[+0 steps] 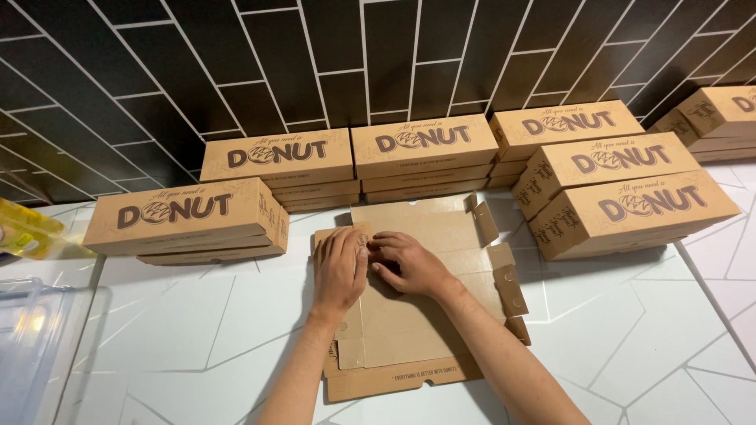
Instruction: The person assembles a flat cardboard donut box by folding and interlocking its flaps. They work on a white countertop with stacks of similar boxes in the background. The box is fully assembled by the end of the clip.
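Head camera looks down on a flat brown cardboard box blank [409, 315] lying unfolded on the white bench [197, 338], and every place here is told from that blank. The left hand [340, 267] lies palm down on the blank's far left part, its fingers [346, 240] stretched out flat and together, pressing on the card and closed around nothing. The right hand [405, 264] sits just beside it, touching the same panel, its fingers [382, 245] curled at the fold line; whether they pinch a flap edge I cannot tell. Both forearms cross the near half of the blank. Beyond the blank, against the dark tiled wall [315, 55], stand stacks of closed brown boxes: one stack [277, 165] behind and to the left, one stack [425, 153] straight behind. A further closed box stack [185, 220] stands to the left of the blank, and a stepped pile of boxes [622, 197] to its right. Far left of the blank, at the bench edge, are a clear plastic bin [27, 338] and something yellow [27, 232], too blurred to name.
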